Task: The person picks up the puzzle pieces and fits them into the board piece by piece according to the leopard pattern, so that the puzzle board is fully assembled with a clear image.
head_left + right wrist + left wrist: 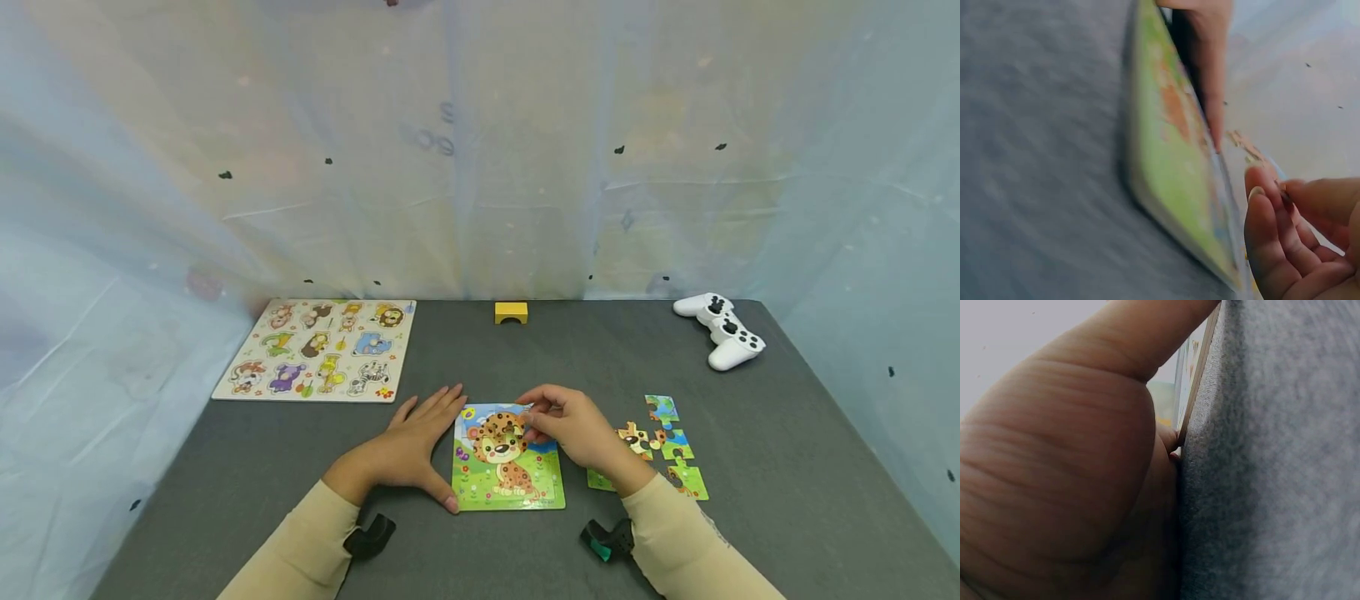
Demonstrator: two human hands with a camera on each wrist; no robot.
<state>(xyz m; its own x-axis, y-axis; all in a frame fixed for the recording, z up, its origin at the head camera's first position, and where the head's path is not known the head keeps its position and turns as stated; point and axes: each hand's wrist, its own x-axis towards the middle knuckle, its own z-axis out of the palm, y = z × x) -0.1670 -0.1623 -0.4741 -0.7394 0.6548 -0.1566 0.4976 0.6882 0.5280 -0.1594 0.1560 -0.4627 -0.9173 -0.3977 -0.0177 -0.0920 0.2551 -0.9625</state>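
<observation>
A square jigsaw puzzle board [510, 479] with a spotted leopard cub on green grass lies flat on the table. My left hand [412, 450] is spread along its left side, fingertips by the top left corner and thumb at the bottom left corner. In the left wrist view, the left palm [1066, 469] hides most of the board. Over the board's upper right part, my right hand [570, 425] pinches a small thin puzzle piece [1284, 192] between thumb and fingers. Only the piece's edge shows; its picture is hidden.
Several loose puzzle pieces [675, 444] lie right of the board, partly under the right forearm. A wooden animal puzzle [315, 350] lies at the back left. A yellow arched block [511, 312] stands at the back edge, and a white game controller [720, 329] lies at the back right.
</observation>
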